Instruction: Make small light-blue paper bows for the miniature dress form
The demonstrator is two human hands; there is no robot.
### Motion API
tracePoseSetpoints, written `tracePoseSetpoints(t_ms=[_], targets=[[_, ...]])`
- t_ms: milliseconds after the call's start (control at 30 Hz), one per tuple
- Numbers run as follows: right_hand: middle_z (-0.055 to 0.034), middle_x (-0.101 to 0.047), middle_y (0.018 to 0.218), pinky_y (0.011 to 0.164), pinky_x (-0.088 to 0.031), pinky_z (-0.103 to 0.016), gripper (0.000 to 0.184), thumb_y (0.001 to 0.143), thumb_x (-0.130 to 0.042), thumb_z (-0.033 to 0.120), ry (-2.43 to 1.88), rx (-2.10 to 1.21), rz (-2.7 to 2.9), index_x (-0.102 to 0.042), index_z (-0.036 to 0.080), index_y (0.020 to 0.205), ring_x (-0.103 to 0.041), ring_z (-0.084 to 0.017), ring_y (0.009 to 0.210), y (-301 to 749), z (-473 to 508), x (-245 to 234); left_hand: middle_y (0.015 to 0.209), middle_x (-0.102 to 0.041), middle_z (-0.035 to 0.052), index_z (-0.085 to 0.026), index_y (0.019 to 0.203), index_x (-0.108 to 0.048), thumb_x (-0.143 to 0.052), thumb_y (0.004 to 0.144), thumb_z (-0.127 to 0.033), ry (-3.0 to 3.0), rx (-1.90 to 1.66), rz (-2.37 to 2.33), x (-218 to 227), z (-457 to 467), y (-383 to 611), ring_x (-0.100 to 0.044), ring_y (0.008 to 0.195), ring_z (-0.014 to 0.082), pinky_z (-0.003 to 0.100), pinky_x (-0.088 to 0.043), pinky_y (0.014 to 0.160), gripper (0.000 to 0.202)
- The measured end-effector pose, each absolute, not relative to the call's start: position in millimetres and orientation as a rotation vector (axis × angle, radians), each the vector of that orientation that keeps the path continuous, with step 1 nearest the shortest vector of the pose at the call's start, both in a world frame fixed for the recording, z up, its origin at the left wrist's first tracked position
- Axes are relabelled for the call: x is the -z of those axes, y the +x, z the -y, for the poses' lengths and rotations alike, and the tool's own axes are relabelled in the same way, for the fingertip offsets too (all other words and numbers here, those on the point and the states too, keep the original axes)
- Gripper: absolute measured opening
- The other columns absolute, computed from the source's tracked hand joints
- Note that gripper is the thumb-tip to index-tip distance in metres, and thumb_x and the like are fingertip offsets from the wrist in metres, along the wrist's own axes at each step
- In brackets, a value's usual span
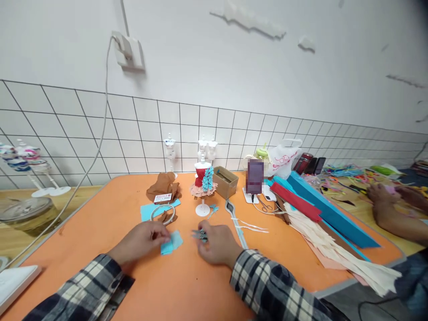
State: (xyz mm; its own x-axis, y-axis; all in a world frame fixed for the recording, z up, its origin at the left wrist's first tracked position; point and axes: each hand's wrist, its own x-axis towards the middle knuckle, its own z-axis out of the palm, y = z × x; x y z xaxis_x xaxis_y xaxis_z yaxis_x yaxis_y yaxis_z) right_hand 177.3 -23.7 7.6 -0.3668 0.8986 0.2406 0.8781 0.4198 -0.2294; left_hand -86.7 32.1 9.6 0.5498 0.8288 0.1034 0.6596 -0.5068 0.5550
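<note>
My left hand [142, 240] rests on the orange table [174, 285] with its fingers pinched on a small square of light blue fabric [171, 243]. My right hand [217, 243] is closed around a small pair of scissors [199, 234], whose tips point left toward the fabric. Just beyond my hands stands a small white mannequin [203, 183] wearing a red top, a pink skirt and a blue ruffle. A roll of clear tape [163, 213] lies on a blue sheet near my left hand.
Brown fabric [163, 185], a small cardboard box [225, 180], a phone on a stand [256, 178], red and blue sheets [321, 205] and cream paper strips [334, 249] lie behind and to the right. Another person's hands [388, 200] work at the far right. A cable hangs at left.
</note>
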Motion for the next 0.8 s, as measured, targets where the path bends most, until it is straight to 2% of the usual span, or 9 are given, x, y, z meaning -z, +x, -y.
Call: tracePoseSetpoints(t_ms=[67, 200, 233, 300, 367, 467, 567, 700, 800], targets=[[-0.0052, -0.071, 0.080, 0.057, -0.040, -0.028, 0.025, 0.090, -0.043, 0.039, -1.511, -0.019, 2.479, -0.048, 0.020, 0.106, -0.068, -0.023, 0.067, 148.1, 22.6, -8.5, 0.076, -0.070, 0.0009, -0.022, 0.072, -0.071, -0.064, 0.075, -0.036, 2.421, -0.428, -1.111, -8.4, -32.7, -95.4, -0.064, 0.076, 0.0188, 0.028, -0.049, 0.075, 0.015], [-0.0087, -0.071, 0.080, 0.056, -0.042, -0.030, 0.025, 0.092, -0.041, 0.037, -1.412, 0.102, 2.672, -0.049, 0.017, 0.105, -0.067, -0.025, 0.065, 110.5, 6.0, -14.0, 0.074, -0.067, 0.0037, -0.020, 0.082, -0.069, -0.061, 0.072, -0.026, 2.375, -0.629, -1.327, 3.9, -37.4, -100.1, -0.062, 0.074, 0.0213, 0.031, -0.050, 0.068, 0.015], [-0.0092, -0.071, 0.081, 0.056, -0.043, -0.030, 0.025, 0.093, -0.041, 0.037, -1.395, 0.116, 2.681, -0.050, 0.016, 0.105, -0.067, -0.025, 0.066, 107.1, 0.1, -16.1, 0.080, -0.068, 0.0051, -0.019, 0.084, -0.069, -0.058, 0.073, -0.025, 2.323, -0.689, -1.291, 8.0, -39.3, -100.3, -0.063, 0.079, 0.0219, 0.032, -0.051, 0.072, 0.016], [-0.0110, -0.070, 0.085, 0.059, -0.043, -0.031, 0.025, 0.094, -0.041, 0.035, -1.352, 0.120, 2.713, -0.052, 0.016, 0.105, -0.067, -0.024, 0.070, 104.6, -12.2, -20.2, 0.103, -0.069, 0.0083, -0.018, 0.101, -0.068, -0.049, 0.077, -0.021, 2.141, -0.846, -1.197, 15.6, -42.6, -101.7, -0.064, 0.095, 0.0221, 0.034, -0.051, 0.084, 0.030], [-0.0100, -0.070, 0.088, 0.062, -0.043, -0.031, 0.022, 0.093, -0.045, 0.035, -1.267, 0.071, 2.769, -0.056, 0.017, 0.101, -0.066, -0.023, 0.076, 103.6, -23.1, -22.5, 0.108, -0.069, 0.0094, -0.016, 0.109, -0.064, -0.043, 0.077, -0.017, 1.984, -1.025, -1.227, 20.6, -43.6, -104.5, -0.064, 0.099, 0.0217, 0.036, -0.050, 0.089, 0.039], [-0.0071, -0.067, 0.095, 0.074, -0.043, -0.032, 0.016, 0.091, -0.053, 0.034, -1.139, 0.043, 2.714, -0.061, 0.020, 0.095, -0.061, -0.022, 0.091, 102.1, -32.0, -21.0, 0.098, -0.071, 0.0083, -0.016, 0.096, -0.067, -0.040, 0.072, -0.010, 2.011, -1.089, -1.339, 19.8, -38.2, -109.1, -0.065, 0.093, 0.0210, 0.036, -0.051, 0.086, 0.036], [-0.0062, -0.064, 0.102, 0.087, -0.040, -0.035, 0.015, 0.089, -0.057, 0.027, -1.029, 0.047, 2.558, -0.062, 0.021, 0.102, -0.054, -0.022, 0.103, 111.6, -32.0, -16.5, 0.090, -0.070, 0.0048, -0.019, 0.087, -0.069, -0.039, 0.073, -0.006, 2.333, -0.984, -1.217, 9.8, -27.2, -109.2, -0.063, 0.088, 0.0191, 0.033, -0.049, 0.082, 0.035], [-0.0060, -0.065, 0.098, 0.085, -0.041, -0.033, 0.020, 0.089, -0.050, 0.017, -1.034, -0.043, 2.317, -0.060, 0.019, 0.106, -0.054, -0.020, 0.096, 157.9, -27.3, -9.0, 0.083, -0.070, 0.0027, -0.021, 0.082, -0.067, -0.041, 0.071, -0.003, 2.683, -0.868, -0.955, -2.2, -11.5, -88.4, -0.062, 0.083, 0.0189, 0.033, -0.047, 0.078, 0.034], [-0.0057, -0.065, 0.092, 0.082, -0.042, -0.032, 0.021, 0.081, -0.051, 0.009, -1.064, -0.099, 2.252, -0.062, 0.018, 0.098, -0.054, -0.020, 0.089, 201.4, -24.6, -0.4, 0.093, -0.070, 0.0039, -0.022, 0.094, -0.067, -0.043, 0.077, -0.006, 2.768, -0.807, -0.868, -0.7, -0.4, -52.1, -0.061, 0.088, 0.0203, 0.035, -0.047, 0.080, 0.034]])
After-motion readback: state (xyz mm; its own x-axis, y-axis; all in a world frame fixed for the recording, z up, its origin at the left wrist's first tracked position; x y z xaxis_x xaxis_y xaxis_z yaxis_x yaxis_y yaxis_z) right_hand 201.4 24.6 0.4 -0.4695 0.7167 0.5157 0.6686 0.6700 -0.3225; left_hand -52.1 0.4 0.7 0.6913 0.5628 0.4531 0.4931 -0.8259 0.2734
